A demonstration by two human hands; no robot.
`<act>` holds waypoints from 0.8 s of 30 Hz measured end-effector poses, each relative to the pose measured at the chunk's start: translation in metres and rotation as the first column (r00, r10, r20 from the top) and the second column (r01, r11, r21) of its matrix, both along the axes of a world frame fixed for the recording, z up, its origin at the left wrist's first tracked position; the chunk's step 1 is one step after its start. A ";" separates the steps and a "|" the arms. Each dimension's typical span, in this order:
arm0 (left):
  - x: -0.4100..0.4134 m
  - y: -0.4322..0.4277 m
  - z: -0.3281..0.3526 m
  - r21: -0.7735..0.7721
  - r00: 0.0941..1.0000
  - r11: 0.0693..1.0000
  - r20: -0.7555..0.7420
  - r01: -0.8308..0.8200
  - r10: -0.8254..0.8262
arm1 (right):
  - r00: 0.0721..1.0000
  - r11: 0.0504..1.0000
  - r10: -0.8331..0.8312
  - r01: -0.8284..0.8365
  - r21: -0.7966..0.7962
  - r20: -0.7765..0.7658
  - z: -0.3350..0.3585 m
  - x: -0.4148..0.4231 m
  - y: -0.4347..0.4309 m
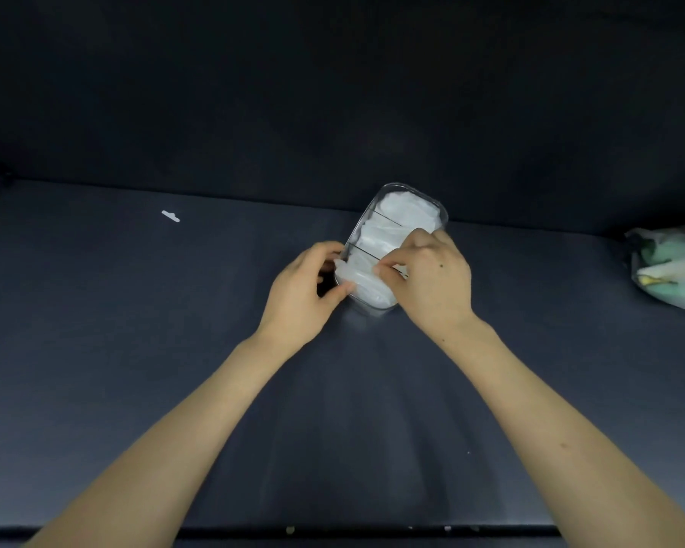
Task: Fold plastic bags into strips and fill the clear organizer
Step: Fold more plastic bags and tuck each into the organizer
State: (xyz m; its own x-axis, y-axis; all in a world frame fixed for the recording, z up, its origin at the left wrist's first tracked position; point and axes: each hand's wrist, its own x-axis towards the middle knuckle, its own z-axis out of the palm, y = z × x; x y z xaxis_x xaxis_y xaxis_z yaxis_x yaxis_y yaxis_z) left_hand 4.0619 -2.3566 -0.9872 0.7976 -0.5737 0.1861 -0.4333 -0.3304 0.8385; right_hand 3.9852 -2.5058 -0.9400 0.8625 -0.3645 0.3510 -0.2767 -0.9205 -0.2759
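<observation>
left hand (301,288) fingers pinch folded bag (354,274) | right hand (432,276) fingers pinch it | over clear organizer (402,185) near compartment

Both hands' fingers (388,267) tuck a folded white bag (366,280) into the clear organizer (441,209) on the dark counter (135,350).

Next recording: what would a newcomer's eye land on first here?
Mid-table, the left hand and right hand pinch a white bag into the nearest compartment of the clear organizer, whose two farther compartments already hold white plastic. A crumpled green-and-white bag lies at the right edge, and a small white scrap sits alone on the dark table to the left.
</observation>
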 end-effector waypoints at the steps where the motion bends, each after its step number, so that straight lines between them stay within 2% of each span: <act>1: 0.000 -0.001 0.000 0.002 1.000 1.000 -0.001 0.000 0.000 | 1.000 1.000 0.006 -0.006 -0.007 -0.002 -0.002 0.000 -0.001; 3: 0.001 -0.003 0.000 0.009 1.000 1.000 0.010 -0.002 0.002 | 1.000 1.000 0.004 -0.004 0.011 -0.001 -0.003 -0.001 -0.002; 7: 0.001 -0.001 0.004 0.031 0.999 0.999 -0.023 -0.024 0.025 | 0.992 0.999 -0.021 0.016 0.045 0.124 0.013 -0.016 -0.002; 9: -0.003 0.010 0.006 0.051 0.999 0.998 -0.001 -0.043 0.043 | 0.993 0.996 -0.013 0.003 0.088 0.113 0.025 -0.033 -0.001; 12: -0.019 0.045 0.010 0.161 0.995 0.985 0.096 -0.054 0.039 | 0.998 0.991 0.051 -0.053 0.120 0.022 0.042 -0.071 0.010; 15: -0.043 0.097 0.010 0.353 0.978 0.933 0.209 -0.063 -0.013 | 0.970 0.972 0.175 -0.143 0.189 -0.167 0.055 -0.118 0.038; 17: -0.059 0.134 0.004 0.476 0.964 0.878 0.250 -0.041 -0.090 | 0.874 0.934 0.295 -0.178 0.309 -0.386 0.061 -0.151 0.062; 19: -0.073 0.164 -0.003 0.600 0.960 0.800 0.229 -0.011 -0.159 | 0.693 0.901 0.404 -0.189 0.390 -0.597 0.063 -0.180 0.085; 22: -0.088 0.193 -0.008 0.690 0.958 0.723 0.200 0.010 -0.205 | 0.461 0.897 0.440 -0.180 0.405 -0.770 0.048 -0.210 0.113; 24: -0.096 0.202 -0.007 0.724 0.964 0.690 0.176 0.012 -0.200 | 0.441 0.900 0.403 -0.028 0.436 -0.802 0.022 -0.222 0.131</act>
